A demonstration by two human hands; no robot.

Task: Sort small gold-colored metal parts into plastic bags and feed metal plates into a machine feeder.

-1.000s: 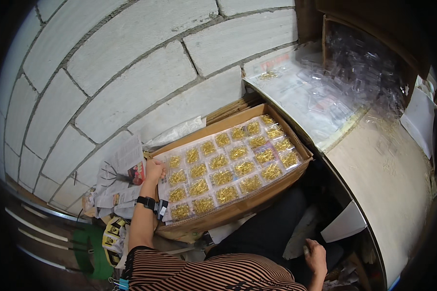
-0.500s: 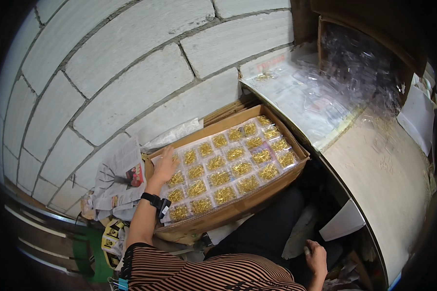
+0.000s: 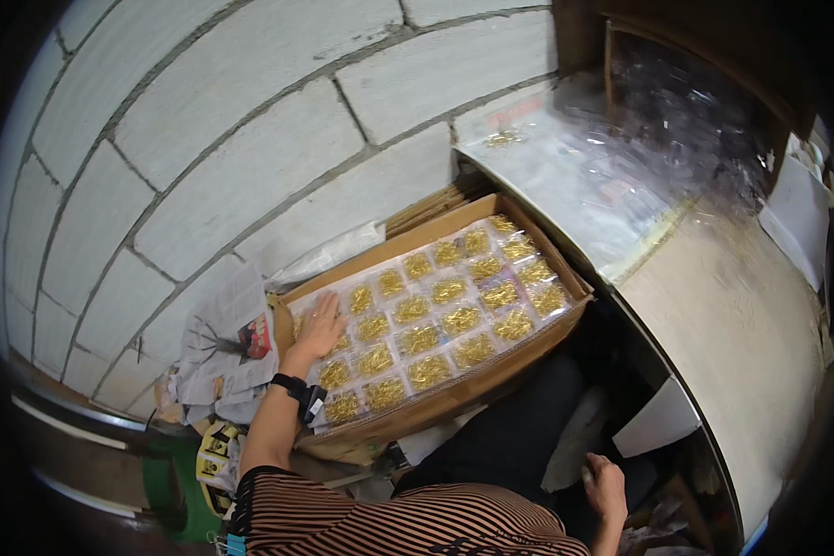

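Observation:
A brown cardboard box (image 3: 491, 385) stands before me, its top layer made of rows of small clear plastic packets filled with gold-coloured metal pieces (image 3: 419, 339). The exact kind of these thin pieces is too small to make out. My left hand (image 3: 321, 326) lies flat over the packets at the box's left end, fingers stretched out, gripping nothing. A black band with a small device (image 3: 298, 393) sits on that wrist. Beside my right leg, my right hand (image 3: 606, 486) hangs with curled fingers and nothing visible in them, apart from the box.
A worktable (image 3: 727, 324) curves along the right, with a clear plastic sheet and a few gold pieces (image 3: 504, 138) at its far end. Behind it stands a carton of clear plastic bags (image 3: 681, 120). A block wall (image 3: 250, 157) closes the back; newspaper (image 3: 222, 338) lies left of the box.
My left hand has slid slightly across the packets, toward the near right, and lies flatter. My right hand stays beside my leg, nearly unmoved.

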